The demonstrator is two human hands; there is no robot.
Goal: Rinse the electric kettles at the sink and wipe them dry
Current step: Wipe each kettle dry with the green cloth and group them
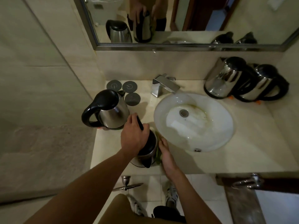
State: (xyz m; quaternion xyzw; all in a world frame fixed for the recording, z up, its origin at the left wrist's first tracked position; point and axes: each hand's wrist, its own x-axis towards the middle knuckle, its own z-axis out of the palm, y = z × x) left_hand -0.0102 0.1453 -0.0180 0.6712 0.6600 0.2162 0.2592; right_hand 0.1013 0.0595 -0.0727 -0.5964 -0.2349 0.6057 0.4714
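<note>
Steel kettle (148,152) stands at the desk's (252,143) front edge, at 8 o'clock from the sink (194,120). Left hand (134,136) wraps its black handle; right hand (166,152) presses a green cloth (158,156) flat against its side, fingers straight.

We see steel-silver kettles (113,110) with black handles, dark grey discs (130,87), a white sink (215,136), a beige bench (252,143), and possibly a green cloth (158,156).

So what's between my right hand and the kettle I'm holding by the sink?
In the head view, a green cloth lies between your right hand and the kettle, pressed against its side. Your left hand grips the handle.
</note>
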